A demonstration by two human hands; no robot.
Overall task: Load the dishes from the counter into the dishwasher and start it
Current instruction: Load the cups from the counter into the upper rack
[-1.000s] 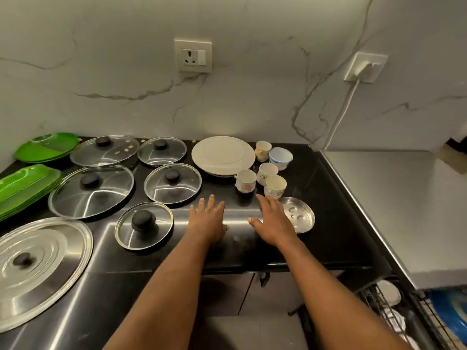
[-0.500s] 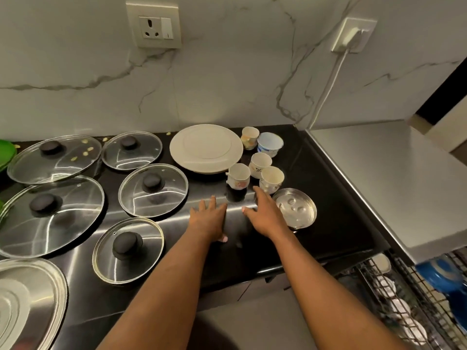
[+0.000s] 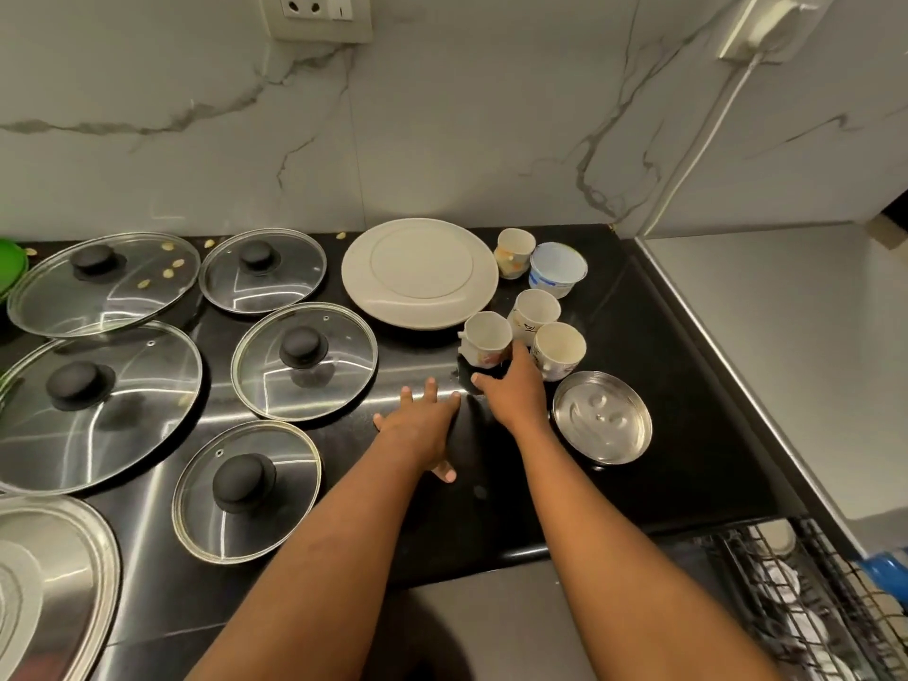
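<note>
The left grip (image 3: 422, 425) lies released, palm flat on the bench (image 3: 663, 435). The right grip (image 3: 516, 393), released too, stretches straight fingers (image 3: 521, 356) between a flowered cup (image 3: 484, 336) just left and a second cup (image 3: 560, 346) just right. A steel dish (image 3: 602, 417) sits beside its wrist.

Obs.: person at counter, both arms uncovered. Left forearm (image 3: 314, 557) and right forearm (image 3: 604, 533) bare from wrist to the lower edge of the head view. Left hand (image 3: 417, 427) and right hand (image 3: 513, 393) bare as well. Nails on the left fingers (image 3: 431, 385) cut short and rounded, thumbnail likewise. Forearms slim and smooth, with a soft sheen from the room light. Clothing: cannot tell from here.
</note>
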